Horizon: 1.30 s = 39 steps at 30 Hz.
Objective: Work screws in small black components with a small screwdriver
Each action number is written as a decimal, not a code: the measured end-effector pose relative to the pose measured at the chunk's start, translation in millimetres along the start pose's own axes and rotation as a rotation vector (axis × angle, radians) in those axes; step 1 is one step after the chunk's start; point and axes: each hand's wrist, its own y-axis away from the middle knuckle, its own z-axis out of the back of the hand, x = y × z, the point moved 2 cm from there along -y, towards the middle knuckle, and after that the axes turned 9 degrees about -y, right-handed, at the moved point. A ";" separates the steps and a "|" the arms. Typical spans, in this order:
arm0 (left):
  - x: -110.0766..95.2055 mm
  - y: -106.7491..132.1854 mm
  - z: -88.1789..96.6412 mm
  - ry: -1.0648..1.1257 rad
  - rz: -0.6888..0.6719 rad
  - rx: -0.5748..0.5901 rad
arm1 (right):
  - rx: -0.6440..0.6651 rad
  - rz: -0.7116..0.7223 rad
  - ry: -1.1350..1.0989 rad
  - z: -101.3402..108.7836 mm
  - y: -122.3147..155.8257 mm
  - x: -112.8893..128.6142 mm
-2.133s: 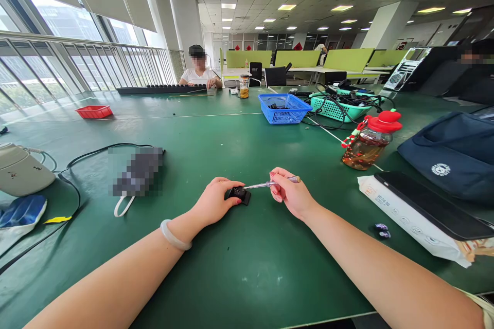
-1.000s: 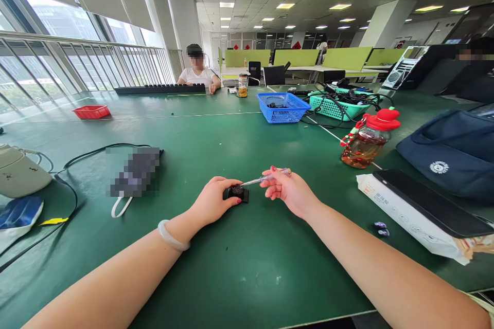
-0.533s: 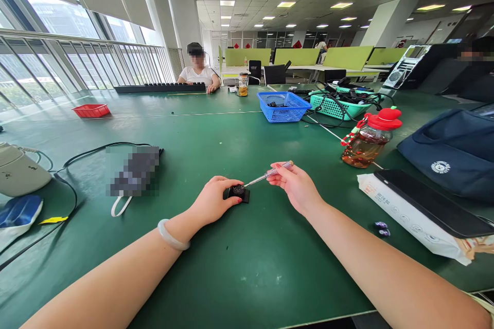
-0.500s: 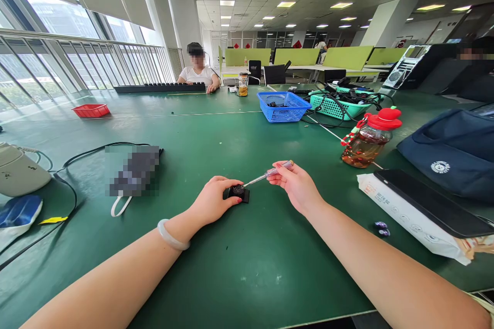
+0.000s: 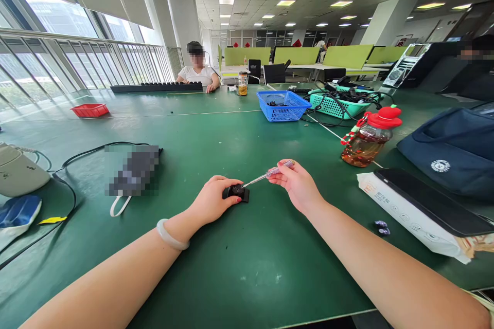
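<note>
- You have a blue basket (image 5: 284, 113) on the green table (image 5: 193, 136), with small dark pieces inside it.
- The small black part (image 5: 239, 193) lies on the table, well nearer to you than the blue basket and to its left.
- Your left hand (image 5: 213, 199), also nearer and left of the basket, grasps that part between thumb and fingers.
- Your right hand (image 5: 296, 185), on the near side of the basket, has its fingers closed round the handle of a slim screwdriver (image 5: 267, 175).
- The screwdriver slants down leftward to the part's top; whether its tip touches, you cannot tell.
- Just right of the basket sits a teal basket (image 5: 334, 108) with black cables.
- Nearer you and right of the blue basket stands a red-lidded bottle (image 5: 366, 144).
- Well left of it lies a red tray (image 5: 90, 110).
</note>
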 end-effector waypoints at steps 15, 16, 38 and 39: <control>-1.3 0.0 0.1 0.008 0.015 0.004 | 0.002 -0.024 0.010 1.0 0.0 -0.5; -1.1 -0.1 0.1 0.009 0.015 0.006 | 0.002 -0.024 0.008 1.4 -0.1 -0.7; -2.2 -0.1 0.6 0.006 0.004 0.016 | 0.194 0.135 0.075 -1.1 3.6 6.8; -2.1 -0.1 0.5 0.005 0.002 0.017 | 0.191 0.138 0.080 -1.3 3.2 7.2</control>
